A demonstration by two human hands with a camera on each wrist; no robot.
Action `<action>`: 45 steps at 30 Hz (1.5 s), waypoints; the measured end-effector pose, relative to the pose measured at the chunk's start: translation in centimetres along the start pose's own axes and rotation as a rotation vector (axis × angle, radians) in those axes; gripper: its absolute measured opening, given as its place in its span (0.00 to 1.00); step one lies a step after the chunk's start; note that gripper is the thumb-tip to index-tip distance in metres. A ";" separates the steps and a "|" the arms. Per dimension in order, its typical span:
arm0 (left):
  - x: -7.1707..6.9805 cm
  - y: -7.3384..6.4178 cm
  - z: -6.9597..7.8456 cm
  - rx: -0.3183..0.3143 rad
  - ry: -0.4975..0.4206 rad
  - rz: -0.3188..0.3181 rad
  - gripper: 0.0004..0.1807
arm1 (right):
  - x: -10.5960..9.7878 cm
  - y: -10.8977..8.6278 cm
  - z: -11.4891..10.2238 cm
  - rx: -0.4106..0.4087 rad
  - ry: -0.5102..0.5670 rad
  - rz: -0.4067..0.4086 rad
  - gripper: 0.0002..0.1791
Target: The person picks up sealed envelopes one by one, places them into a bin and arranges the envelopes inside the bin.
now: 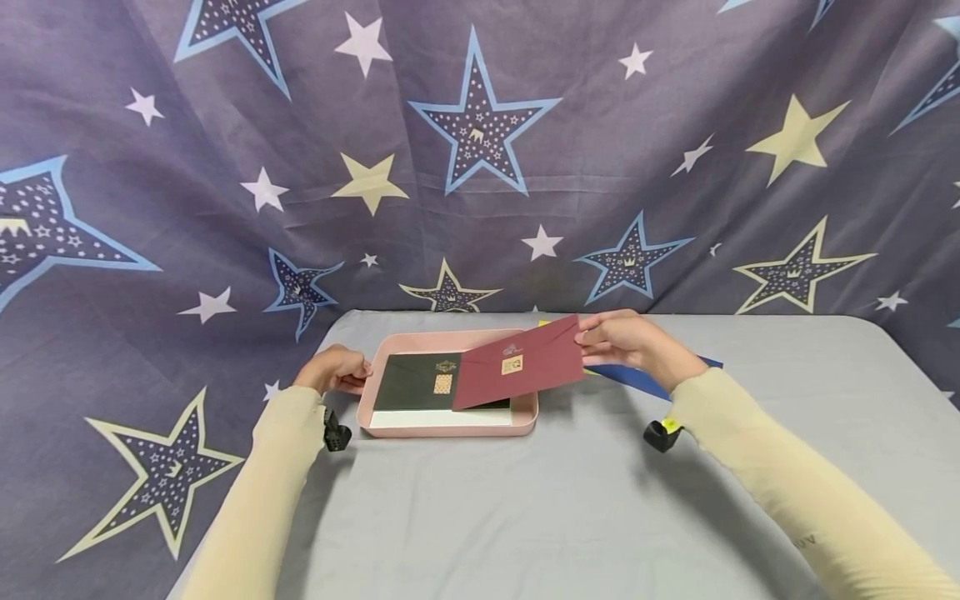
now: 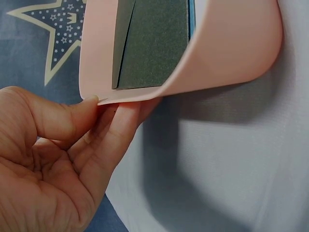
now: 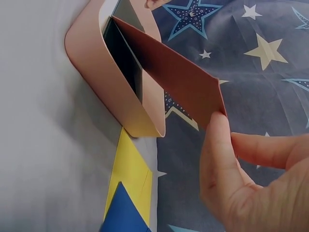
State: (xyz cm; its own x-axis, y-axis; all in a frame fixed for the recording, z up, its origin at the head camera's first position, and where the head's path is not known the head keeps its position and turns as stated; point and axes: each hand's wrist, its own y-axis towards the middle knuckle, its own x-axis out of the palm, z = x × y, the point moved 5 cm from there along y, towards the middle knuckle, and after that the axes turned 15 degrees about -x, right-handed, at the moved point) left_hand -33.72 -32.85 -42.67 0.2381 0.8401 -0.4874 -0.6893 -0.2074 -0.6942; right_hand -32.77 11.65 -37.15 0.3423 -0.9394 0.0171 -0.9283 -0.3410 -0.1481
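Note:
A pink tray (image 1: 450, 432) stands on the table, holding a dark green envelope (image 1: 405, 383) with a gold stamp and a white sheet (image 1: 442, 417) partly under it. My left hand (image 1: 337, 368) pinches the tray's left rim between thumb and fingers, as the left wrist view shows up close. Between thumb and fingers, my right hand (image 1: 626, 342) holds a dark red envelope (image 1: 540, 358) by its right edge. This envelope slants up to the right, its left end over the green envelope inside the tray. The tray's right part is partly hidden beneath it.
Right of the tray, a blue envelope (image 1: 637, 379) lies on the grey-covered table (image 1: 562, 517), partly behind my right hand. A yellow envelope (image 3: 128, 164) lies partly under the blue one, close to the tray. A star-patterned curtain (image 1: 480, 233) hangs behind the table.

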 end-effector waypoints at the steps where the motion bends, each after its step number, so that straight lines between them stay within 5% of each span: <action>1: 0.0 0.0 0.0 0.001 0.000 0.001 0.08 | 0.1 0.1 0.1 0.001 0.001 -0.003 0.17; 11: 0.0 0.2 0.0 -0.001 0.009 0.023 0.08 | 1.5 0.6 0.7 0.012 0.010 0.014 0.21; 21: 0.0 0.2 0.2 -0.009 0.015 0.036 0.07 | 2.5 0.8 1.2 0.038 0.074 0.043 0.14; 45: 0.0 0.0 -0.1 0.004 0.001 0.024 0.07 | 4.4 1.7 2.1 0.038 -0.008 0.037 0.16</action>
State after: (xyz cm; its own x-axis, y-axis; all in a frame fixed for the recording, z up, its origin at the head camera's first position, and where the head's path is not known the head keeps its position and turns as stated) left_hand -33.70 -32.94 -42.71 0.2220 0.8342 -0.5048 -0.6978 -0.2257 -0.6798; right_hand -32.54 6.99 -39.46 0.3095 -0.9509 0.0031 -0.9341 -0.3047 -0.1863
